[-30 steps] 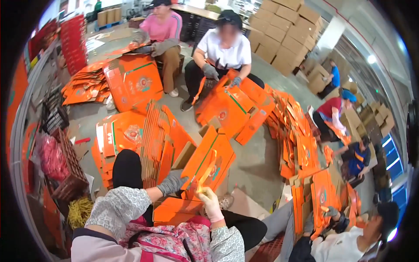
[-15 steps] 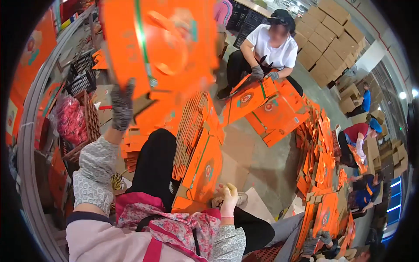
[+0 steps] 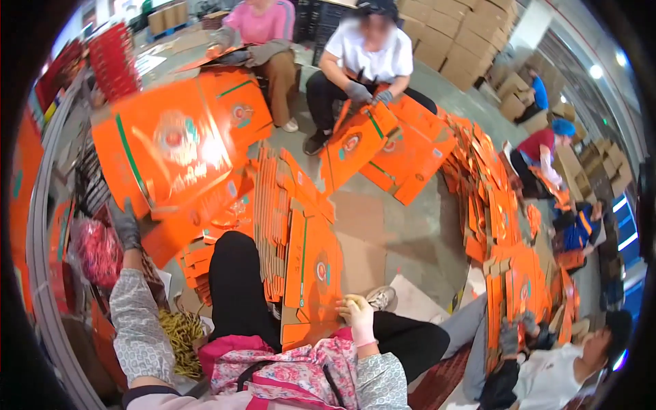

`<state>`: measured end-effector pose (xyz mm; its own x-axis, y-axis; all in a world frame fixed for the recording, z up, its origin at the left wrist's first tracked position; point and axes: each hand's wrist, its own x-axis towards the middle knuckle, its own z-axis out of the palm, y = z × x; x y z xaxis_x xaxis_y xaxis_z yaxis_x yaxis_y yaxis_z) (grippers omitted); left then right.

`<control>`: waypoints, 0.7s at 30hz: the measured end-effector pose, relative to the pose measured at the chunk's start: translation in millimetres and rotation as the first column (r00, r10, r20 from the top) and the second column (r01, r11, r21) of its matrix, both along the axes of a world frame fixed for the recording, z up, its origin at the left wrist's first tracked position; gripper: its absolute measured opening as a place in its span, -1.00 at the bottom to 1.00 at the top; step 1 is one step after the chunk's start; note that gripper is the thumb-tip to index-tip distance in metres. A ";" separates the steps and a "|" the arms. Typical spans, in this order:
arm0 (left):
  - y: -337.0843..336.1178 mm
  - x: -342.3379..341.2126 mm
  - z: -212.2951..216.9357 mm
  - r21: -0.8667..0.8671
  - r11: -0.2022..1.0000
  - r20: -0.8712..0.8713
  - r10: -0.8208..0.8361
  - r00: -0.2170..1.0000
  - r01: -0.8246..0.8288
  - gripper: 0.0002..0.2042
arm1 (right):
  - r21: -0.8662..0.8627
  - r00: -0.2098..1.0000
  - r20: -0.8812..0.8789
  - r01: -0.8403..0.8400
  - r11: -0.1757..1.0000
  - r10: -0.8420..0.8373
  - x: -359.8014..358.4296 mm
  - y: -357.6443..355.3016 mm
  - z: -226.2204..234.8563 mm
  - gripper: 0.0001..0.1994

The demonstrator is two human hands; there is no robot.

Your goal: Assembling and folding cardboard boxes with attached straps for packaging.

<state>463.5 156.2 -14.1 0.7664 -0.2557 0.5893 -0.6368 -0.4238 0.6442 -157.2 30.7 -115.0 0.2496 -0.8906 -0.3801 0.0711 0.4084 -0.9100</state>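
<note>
My left hand [image 3: 125, 227], in a grey glove, is at the lower left corner of a flattened orange carton [image 3: 167, 147] with a green stripe. Its fingers close on the carton's edge. The carton is raised and tilted, blurred by motion, above other orange cartons by my left knee. My right hand [image 3: 357, 318] wears a pale glove with yellowish fingers. It is held over my lap, loosely bent with fingers apart and nothing visible in them. Beside it, a stack of flattened orange cartons [image 3: 314, 270] leans between my legs.
Ahead, a co-worker in white [image 3: 372, 55] handles orange cartons; another in pink [image 3: 263, 27] sits farther left. A long row of orange cartons [image 3: 488, 184] curves along the right. At my left are a bag of pink-red material [image 3: 99, 251], yellow cords [image 3: 179, 342] and a metal rail [image 3: 42, 205].
My left hand has moved down and left, bringing the orange carton lower and leftward. The view has shifted, revealing the co-worker in pink. My right hand remains over my lap.
</note>
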 end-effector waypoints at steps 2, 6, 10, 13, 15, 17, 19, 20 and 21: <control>0.7 23.7 -57.9 0.267 0.924 0.480 0.119 0.869 -0.274 -0.54 | 0.062 1.000 -0.002 0.014 0.998 -0.014 -0.3 0.4 -2.8 -0.81; -64.9 -90.8 -74.1 0.333 0.928 0.201 -0.242 0.949 0.166 -0.42 | 0.036 0.996 -0.074 0.053 0.998 -0.050 -16.3 16.0 -11.6 -0.82; -113.8 -202.1 -34.3 0.429 0.755 0.142 -0.599 0.788 0.496 -0.52 | -0.110 0.896 -0.411 -0.234 0.966 0.170 3.3 31.9 -23.7 -0.77; -149.7 -283.9 -24.0 0.428 0.533 -0.108 -0.772 0.627 0.730 -0.45 | -0.129 0.692 -0.700 -0.368 0.921 0.178 19.0 50.8 -40.7 -0.78; -173.4 -300.5 -38.1 0.607 0.531 0.015 -0.751 0.660 0.591 -0.33 | -0.043 0.656 -0.708 -0.410 0.911 0.262 20.9 62.0 -48.8 -0.76; -198.4 -276.0 -76.8 0.578 0.569 -0.027 -0.703 0.711 0.585 -0.31 | -0.063 0.594 -0.779 -0.394 0.917 0.201 26.1 74.0 -46.9 -0.73; -216.6 -258.7 -90.6 0.622 0.544 -0.204 -0.582 0.787 0.563 -0.30 | 0.060 0.532 -0.782 -0.453 0.889 0.324 23.9 73.4 -47.7 -0.65; -224.1 -249.3 -89.6 0.676 0.470 -0.328 -0.498 0.803 0.567 -0.30 | 0.141 0.487 -0.766 -0.510 0.849 0.420 23.0 69.6 -40.8 -0.48; -227.9 -213.8 -114.3 0.536 0.519 -0.384 -0.553 0.739 0.666 -0.25 | 0.120 0.443 -0.788 -0.571 0.812 0.427 29.8 69.1 -35.0 -0.43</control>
<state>249.7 -71.7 -128.3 0.3390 -0.9407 0.0122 -0.8157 -0.2874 0.5020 -127.4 99.8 -150.0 0.3564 -0.7676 -0.5327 -0.8309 0.0003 -0.5565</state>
